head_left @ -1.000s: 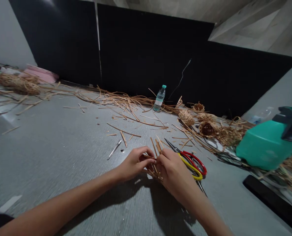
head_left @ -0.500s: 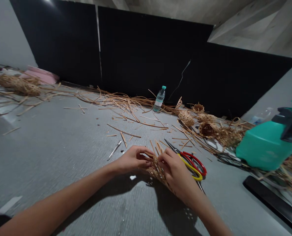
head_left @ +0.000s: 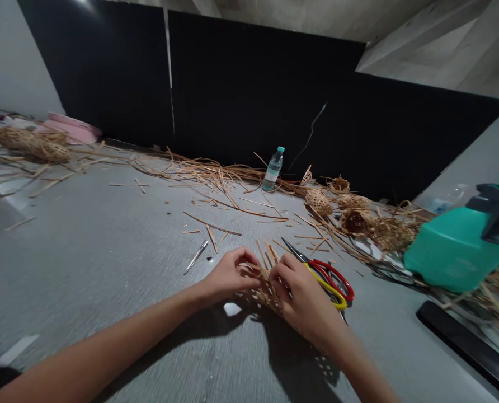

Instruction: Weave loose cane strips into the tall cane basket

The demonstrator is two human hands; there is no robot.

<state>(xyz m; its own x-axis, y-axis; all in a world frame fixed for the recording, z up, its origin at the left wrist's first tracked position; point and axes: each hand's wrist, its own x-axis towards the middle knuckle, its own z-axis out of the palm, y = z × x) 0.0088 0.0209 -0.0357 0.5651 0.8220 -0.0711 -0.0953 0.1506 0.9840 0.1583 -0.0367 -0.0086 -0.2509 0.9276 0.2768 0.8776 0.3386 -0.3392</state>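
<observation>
A small woven basket (head_left: pixel 263 295) of flat tan strips, with several strip ends sticking up at its far side, is between my two hands. My left hand (head_left: pixel 236 274) has its thumb and fingers closed on the near left edge of the weave. From the right, my right hand (head_left: pixel 297 285) pinches the basket near the upright strips and covers much of it. Just beyond that hand lies a pair of scissors (head_left: pixel 316 268) with one red and one yellow handle. A pen (head_left: pixel 196 257) rests on the grey surface left of the basket.
Loose strips (head_left: pixel 216 173) lie along the black wall. A water bottle (head_left: pixel 273 170) stands among them. Several woven baskets (head_left: pixel 354 215), a green sprayer (head_left: pixel 455 246) and a long black object (head_left: pixel 463 341) are on the right; a pink item (head_left: pixel 75 129) is far left.
My left hand has shifted slightly, and the basket has turned a little between my hands. My right hand has hardly moved.
</observation>
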